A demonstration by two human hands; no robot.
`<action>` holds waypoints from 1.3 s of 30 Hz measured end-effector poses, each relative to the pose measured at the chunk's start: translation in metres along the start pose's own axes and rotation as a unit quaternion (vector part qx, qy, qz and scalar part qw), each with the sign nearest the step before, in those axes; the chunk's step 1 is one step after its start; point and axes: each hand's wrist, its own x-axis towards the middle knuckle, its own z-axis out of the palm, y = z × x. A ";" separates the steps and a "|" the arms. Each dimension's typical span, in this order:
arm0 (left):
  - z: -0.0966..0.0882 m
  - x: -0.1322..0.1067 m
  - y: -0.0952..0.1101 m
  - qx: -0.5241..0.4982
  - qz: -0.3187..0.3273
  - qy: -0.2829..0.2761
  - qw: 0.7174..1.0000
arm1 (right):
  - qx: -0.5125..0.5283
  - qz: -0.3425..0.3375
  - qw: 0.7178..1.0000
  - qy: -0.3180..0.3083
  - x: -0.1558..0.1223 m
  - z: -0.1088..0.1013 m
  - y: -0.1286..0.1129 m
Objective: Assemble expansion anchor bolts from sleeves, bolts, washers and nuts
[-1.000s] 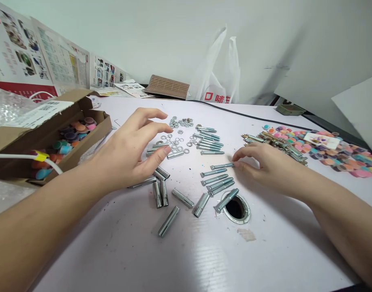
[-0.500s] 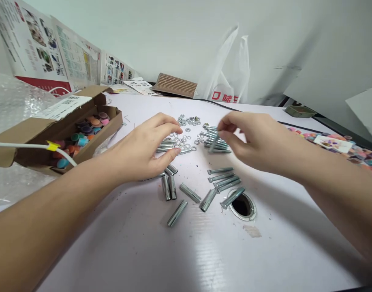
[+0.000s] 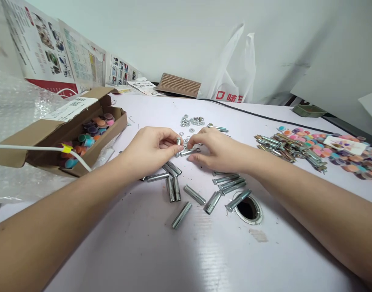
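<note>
My left hand (image 3: 149,148) and my right hand (image 3: 218,150) meet over the middle of the white table (image 3: 174,251). The left fingers pinch a short metal sleeve (image 3: 178,142) upright. The right fingers pinch a small metal part right beside it; I cannot make out what it is. A bolt (image 3: 187,152) lies just under both hands. Loose washers and nuts (image 3: 192,121) lie behind the hands. Several metal sleeves (image 3: 181,215) and bolts (image 3: 231,184) are scattered in front of them.
A cardboard box (image 3: 28,136) of coloured caps stands at the left, with a white cable (image 3: 31,148) across it. A round hole (image 3: 249,209) is in the table near the bolts. Assembled anchors (image 3: 287,148) and coloured discs (image 3: 341,156) lie at the right. A plastic bag (image 3: 234,77) stands behind.
My right hand picked a bolt from the table, lifted it, then came down to meet the left hand. The left hand closed on a sleeve. The camera shifted slightly left.
</note>
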 end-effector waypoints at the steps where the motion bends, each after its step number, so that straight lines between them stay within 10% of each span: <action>1: 0.001 0.000 0.000 0.011 -0.001 -0.001 1.000 | -0.007 0.005 1.000 -0.011 0.002 0.003 0.003; 39: -0.014 0.002 -0.008 0.295 0.133 -0.030 0.946 | 0.130 -0.068 0.984 0.100 -0.005 -0.028 0.010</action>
